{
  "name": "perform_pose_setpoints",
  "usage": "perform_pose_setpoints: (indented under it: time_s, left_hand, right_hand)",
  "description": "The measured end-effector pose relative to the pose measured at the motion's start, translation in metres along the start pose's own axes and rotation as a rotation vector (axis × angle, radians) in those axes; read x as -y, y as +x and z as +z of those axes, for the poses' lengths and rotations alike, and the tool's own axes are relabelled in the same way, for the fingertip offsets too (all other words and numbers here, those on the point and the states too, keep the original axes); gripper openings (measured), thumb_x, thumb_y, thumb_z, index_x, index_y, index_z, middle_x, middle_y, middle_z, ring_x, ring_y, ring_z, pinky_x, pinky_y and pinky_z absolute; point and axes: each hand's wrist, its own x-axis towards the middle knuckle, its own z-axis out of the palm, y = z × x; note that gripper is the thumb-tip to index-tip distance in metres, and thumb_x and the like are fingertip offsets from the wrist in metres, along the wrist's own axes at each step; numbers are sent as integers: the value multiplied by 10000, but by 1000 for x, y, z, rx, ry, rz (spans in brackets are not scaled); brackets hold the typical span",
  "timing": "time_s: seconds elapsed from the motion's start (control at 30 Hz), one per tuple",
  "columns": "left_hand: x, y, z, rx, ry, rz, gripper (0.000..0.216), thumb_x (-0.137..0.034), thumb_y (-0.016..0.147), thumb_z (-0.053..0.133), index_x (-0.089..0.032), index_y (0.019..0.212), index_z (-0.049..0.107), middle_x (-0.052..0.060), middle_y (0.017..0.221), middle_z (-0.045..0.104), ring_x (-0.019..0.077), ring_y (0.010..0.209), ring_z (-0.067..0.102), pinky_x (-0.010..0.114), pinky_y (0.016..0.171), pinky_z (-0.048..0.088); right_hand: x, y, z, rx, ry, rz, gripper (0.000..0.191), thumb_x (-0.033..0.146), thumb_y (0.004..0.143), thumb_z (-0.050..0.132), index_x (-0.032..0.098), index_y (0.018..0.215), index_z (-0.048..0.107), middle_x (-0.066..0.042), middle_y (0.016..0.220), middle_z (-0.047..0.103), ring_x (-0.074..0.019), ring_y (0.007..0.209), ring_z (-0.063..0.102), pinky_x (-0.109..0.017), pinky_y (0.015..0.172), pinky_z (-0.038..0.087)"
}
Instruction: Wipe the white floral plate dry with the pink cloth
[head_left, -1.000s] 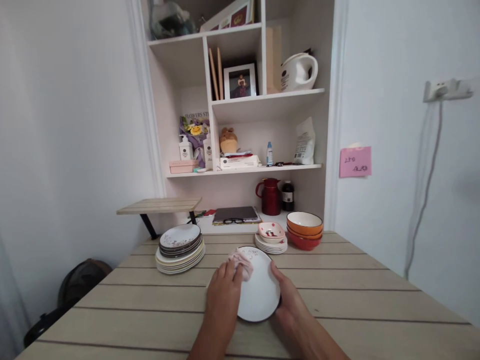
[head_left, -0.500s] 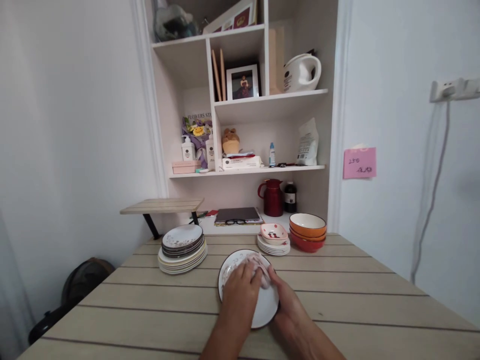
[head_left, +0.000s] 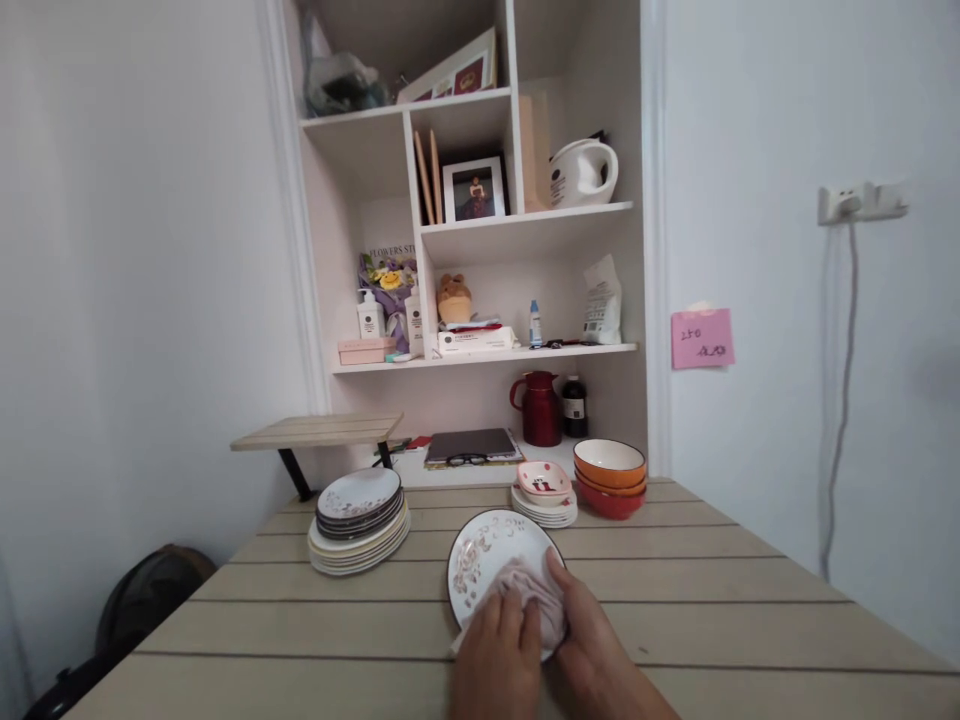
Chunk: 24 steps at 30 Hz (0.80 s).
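The left hand [head_left: 501, 645] is clutching a cloth [head_left: 534, 592] on the plate [head_left: 511, 537] the right hand [head_left: 589, 640] is gripping; bowls [head_left: 611, 481] and stacked dishes [head_left: 358, 518] are standing beyond.

Your pink cloth [head_left: 534, 580] lies on the round white dark-rimmed plate [head_left: 491, 550], right of stacked round white plates [head_left: 359, 522], left of stacked round orange-and-red bowls [head_left: 611, 480].
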Motion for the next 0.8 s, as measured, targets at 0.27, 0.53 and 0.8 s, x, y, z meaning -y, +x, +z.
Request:
perform_pose_setpoints:
  time_s: [0.27, 0.53, 0.8]
  left_hand:
    - [24, 35, 3, 154, -77, -28, 315, -119, 859, 573, -240, 1140, 647, 47, 1203, 666, 219, 1078, 612, 358, 880, 535]
    - [52, 35, -7, 184, 117, -98, 418, -17, 796, 556, -224, 1149, 639, 59, 1177, 666, 228, 1039, 625, 373, 850, 544]
    - [25, -12, 15, -138, 101, 19, 197, -196, 856, 546, -235, 1014, 656, 55, 964, 708, 227, 881, 637, 353, 748, 519]
  right_hand:
    - [-15, 0, 1, 93, 29, -19, 343, 423, 738, 703, 148, 943, 711, -112, 867, 776, -301, 913, 709, -452, 865, 532]
    - [-6, -8, 8, -13, 64, -52, 438, 427, 725, 708, 117, 1034, 683, -135, 828, 779, -341, 944, 704, -479, 896, 518]
    - [3, -4, 1, 23, 116, 3, 532, 460, 775, 644, 74, 1142, 641, -170, 881, 771, -344, 911, 711, -474, 858, 534]
